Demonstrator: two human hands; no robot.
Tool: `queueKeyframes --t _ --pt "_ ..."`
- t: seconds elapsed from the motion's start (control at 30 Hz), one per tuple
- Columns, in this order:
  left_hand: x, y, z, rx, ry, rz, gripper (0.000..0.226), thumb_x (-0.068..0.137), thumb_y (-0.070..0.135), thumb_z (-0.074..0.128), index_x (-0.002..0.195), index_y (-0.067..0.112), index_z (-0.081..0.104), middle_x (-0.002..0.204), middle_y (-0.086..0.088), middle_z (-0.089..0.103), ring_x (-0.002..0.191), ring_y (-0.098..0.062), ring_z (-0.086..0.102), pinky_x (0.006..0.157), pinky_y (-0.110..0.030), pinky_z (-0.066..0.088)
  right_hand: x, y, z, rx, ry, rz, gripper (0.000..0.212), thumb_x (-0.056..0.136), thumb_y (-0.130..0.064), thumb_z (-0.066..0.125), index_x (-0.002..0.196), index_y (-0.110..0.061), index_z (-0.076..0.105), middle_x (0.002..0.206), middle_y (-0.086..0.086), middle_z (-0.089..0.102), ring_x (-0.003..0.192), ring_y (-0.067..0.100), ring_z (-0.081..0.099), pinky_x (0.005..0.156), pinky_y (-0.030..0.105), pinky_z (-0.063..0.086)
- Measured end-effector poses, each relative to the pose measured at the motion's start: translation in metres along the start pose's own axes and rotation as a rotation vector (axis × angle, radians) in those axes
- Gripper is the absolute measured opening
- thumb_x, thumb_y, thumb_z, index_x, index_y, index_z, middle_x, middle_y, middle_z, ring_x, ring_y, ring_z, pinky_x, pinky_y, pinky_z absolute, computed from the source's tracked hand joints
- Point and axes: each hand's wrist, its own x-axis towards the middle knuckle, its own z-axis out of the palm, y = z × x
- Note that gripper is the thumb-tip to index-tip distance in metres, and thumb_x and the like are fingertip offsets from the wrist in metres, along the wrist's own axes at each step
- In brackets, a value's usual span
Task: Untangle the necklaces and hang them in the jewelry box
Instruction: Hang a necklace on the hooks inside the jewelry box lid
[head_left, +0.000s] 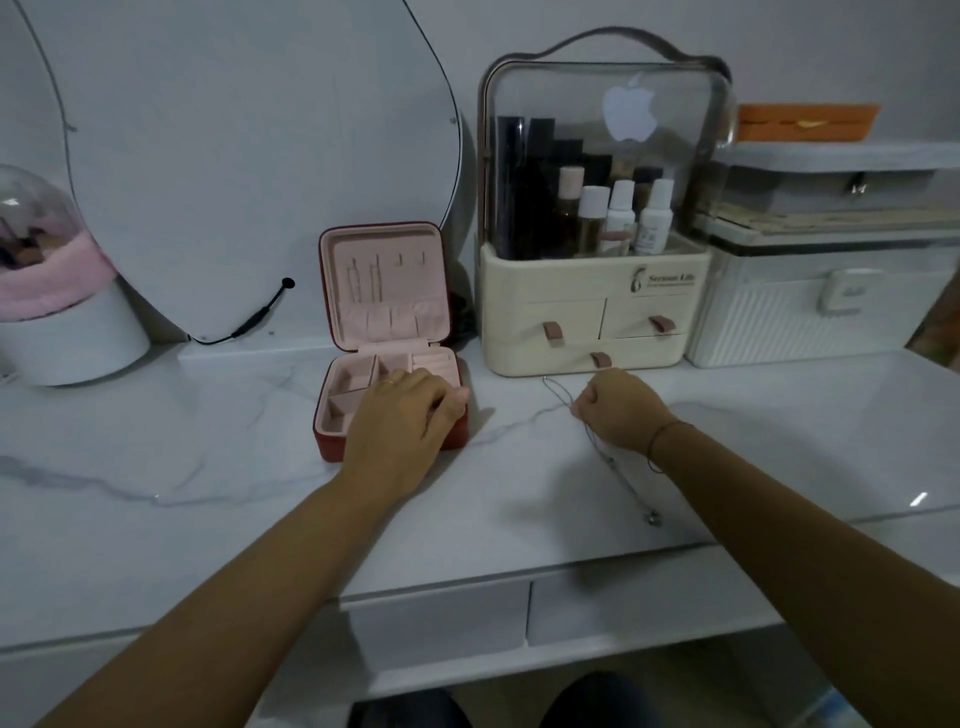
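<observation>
A small red jewelry box (332, 441) with pink lining stands open on the marble tabletop, its lid (384, 286) upright. Two necklaces (363, 283) hang from hooks inside the lid. My left hand (402, 421) rests on the box's front right corner, fingers curled over its edge. My right hand (618, 410) pinches a thin silver necklace (623, 480). Its chain loops up to the left of the fist and trails down across the table to a small pendant (653, 518).
A cream cosmetics organizer (587, 332) with a clear dome stands behind my right hand. A white ribbed case (821, 322) sits to its right. A large mirror (234, 171) leans at the back left, beside a pink-and-white domed container (57, 312). Drawers (441, 618) sit below the table edge.
</observation>
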Motion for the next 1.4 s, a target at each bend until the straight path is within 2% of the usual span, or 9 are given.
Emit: queueKeyframes --t 0.07,0.13,0.27,0.33,0.5,0.63,0.83,1.23,1.4 --pt "0.000 0.000 0.000 -0.002 0.000 0.007 0.052 0.094 0.050 0.026 0.083 0.017 0.064 0.082 0.002 0.062 0.079 -0.021 0.050 0.073 -0.035 0.034 -0.001 -0.002 -0.002 -0.071 -0.054 0.006 0.017 0.095 -0.022 0.047 0.099 -0.009 0.057 0.094 0.012 0.059 0.083 0.024 0.052 0.065 0.027 0.042" --pt "0.001 0.002 -0.001 0.002 0.001 0.012 0.052 0.094 0.050 0.025 0.083 0.017 0.064 0.082 0.001 0.062 0.079 -0.021 0.050 0.073 -0.036 0.035 -0.006 -0.005 -0.009 -0.022 -0.071 -0.028 0.012 0.095 -0.018 0.046 0.090 -0.010 0.054 0.089 0.009 0.055 0.080 0.021 0.052 0.059 0.021 0.038" --pt "0.000 0.001 0.000 0.015 -0.004 0.014 0.053 0.093 0.050 0.024 0.082 0.017 0.064 0.081 0.001 0.061 0.078 -0.022 0.049 0.072 -0.037 0.035 -0.021 -0.013 -0.025 0.682 -0.162 -0.026 0.029 0.096 -0.003 0.044 0.068 -0.005 0.052 0.048 -0.001 0.053 0.039 0.001 0.048 0.044 0.009 0.034" --pt "0.001 0.001 0.000 0.011 0.000 -0.009 0.056 0.092 0.051 0.023 0.081 0.015 0.064 0.081 0.000 0.061 0.079 -0.022 0.050 0.073 -0.034 0.033 -0.027 -0.014 -0.027 0.997 -0.266 0.011 0.026 0.099 -0.007 0.045 0.075 -0.002 0.055 0.052 0.000 0.056 0.041 0.001 0.049 0.048 0.011 0.040" --pt "0.002 0.032 -0.010 -0.294 0.014 -0.124 0.046 0.099 0.040 0.035 0.084 0.014 0.070 0.084 -0.002 0.065 0.082 -0.014 0.055 0.078 -0.024 0.038 -0.034 -0.018 -0.030 1.227 -0.313 -0.031 0.011 0.094 -0.003 0.052 0.089 -0.006 0.062 0.076 0.006 0.065 0.063 0.007 0.060 0.066 0.018 0.047" --pt "0.004 0.079 -0.008 -0.912 -0.330 -0.463 0.048 0.100 0.042 0.035 0.095 0.015 0.073 0.091 0.000 0.073 0.076 -0.004 0.062 0.075 -0.017 0.050 -0.044 -0.030 -0.040 1.247 -0.276 -0.115 0.012 0.091 0.001 0.054 0.096 -0.006 0.063 0.077 0.005 0.068 0.065 0.008 0.062 0.068 0.020 0.049" --pt "0.032 0.091 -0.009 -1.564 -0.241 -0.975 0.024 0.093 0.028 0.058 0.083 0.008 0.067 0.069 -0.002 0.066 0.065 -0.010 0.057 0.064 -0.020 0.051 -0.061 -0.040 -0.052 1.063 -0.248 -0.193 0.015 0.089 0.002 0.057 0.098 -0.006 0.066 0.081 0.009 0.068 0.069 0.010 0.063 0.067 0.019 0.051" --pt "0.048 0.074 -0.040 -1.394 -0.017 -0.788 0.015 0.091 0.016 0.060 0.082 0.009 0.071 0.070 0.000 0.067 0.058 -0.005 0.057 0.057 -0.016 0.050 -0.066 -0.055 -0.047 1.004 -0.314 -0.176 0.018 0.087 0.000 0.062 0.103 -0.007 0.065 0.085 0.010 0.073 0.073 0.013 0.065 0.070 0.023 0.049" --pt "0.052 0.068 -0.055 -1.262 0.008 -0.649 0.013 0.089 0.018 0.064 0.089 0.013 0.075 0.079 -0.001 0.069 0.071 -0.008 0.059 0.070 -0.021 0.050 -0.062 -0.077 -0.054 1.035 -0.289 -0.278 0.020 0.089 -0.015 0.063 0.104 -0.003 0.069 0.090 0.009 0.072 0.077 0.011 0.064 0.076 0.023 0.048"
